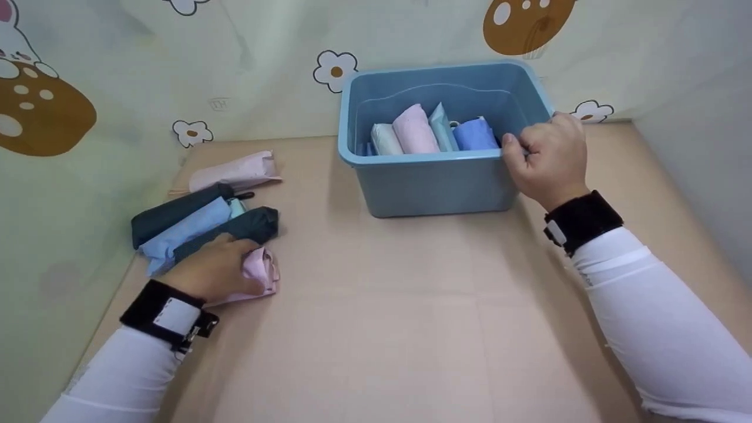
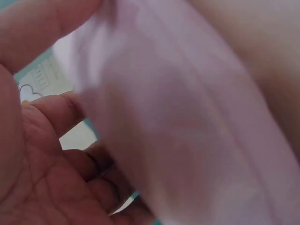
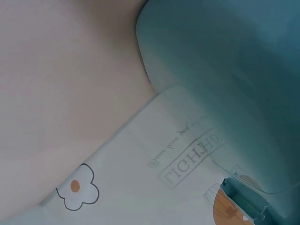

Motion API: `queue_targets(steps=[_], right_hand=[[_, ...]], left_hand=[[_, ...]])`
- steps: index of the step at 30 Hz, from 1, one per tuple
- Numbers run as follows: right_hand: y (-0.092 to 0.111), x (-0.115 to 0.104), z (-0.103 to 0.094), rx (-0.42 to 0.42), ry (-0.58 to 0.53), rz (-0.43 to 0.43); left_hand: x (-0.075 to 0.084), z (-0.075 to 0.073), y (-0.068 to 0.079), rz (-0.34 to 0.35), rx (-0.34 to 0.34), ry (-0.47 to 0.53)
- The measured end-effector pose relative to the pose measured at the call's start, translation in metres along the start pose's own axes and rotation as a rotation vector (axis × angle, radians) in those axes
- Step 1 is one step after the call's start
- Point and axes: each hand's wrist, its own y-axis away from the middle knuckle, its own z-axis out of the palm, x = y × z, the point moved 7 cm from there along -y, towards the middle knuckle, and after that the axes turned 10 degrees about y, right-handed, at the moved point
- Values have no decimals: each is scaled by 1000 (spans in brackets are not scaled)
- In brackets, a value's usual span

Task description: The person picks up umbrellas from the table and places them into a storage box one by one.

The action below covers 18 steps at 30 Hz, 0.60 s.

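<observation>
My left hand [image 1: 214,267] holds a pink rolled-up bundle [image 1: 261,273] at the near end of a row on the left of the table. In the left wrist view the same pink bundle [image 2: 173,112] fills the middle, with the thumb and fingers [image 2: 35,30] around it. My right hand [image 1: 552,158] grips the right side of the blue plastic bin's rim [image 1: 423,157], thumb over the near corner. Inside the bin stand a pink roll [image 1: 416,130], a pale roll [image 1: 386,140], a teal packet [image 1: 442,129] and a blue bundle [image 1: 476,135].
Beyond my left hand lie a dark green roll [image 1: 249,226], a light blue roll [image 1: 188,232], another dark green roll with a small loop [image 1: 182,214], and a pale pink roll [image 1: 232,171]. A patterned wall sheet [image 1: 264,70] borders the tan table [image 1: 376,317].
</observation>
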Motion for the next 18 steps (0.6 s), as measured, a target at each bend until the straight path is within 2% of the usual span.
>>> queue_targets(steps=[11,14,18], right_hand=[[0,2,1,-11,1,7],[0,2,1,3,3,0],[0,1,-1,32,-2,-11]], left_hand=[[13,17,-11,99,-18,-105],[18,17,-13,151,17,-149],[25,13,-14,186,90,-131]])
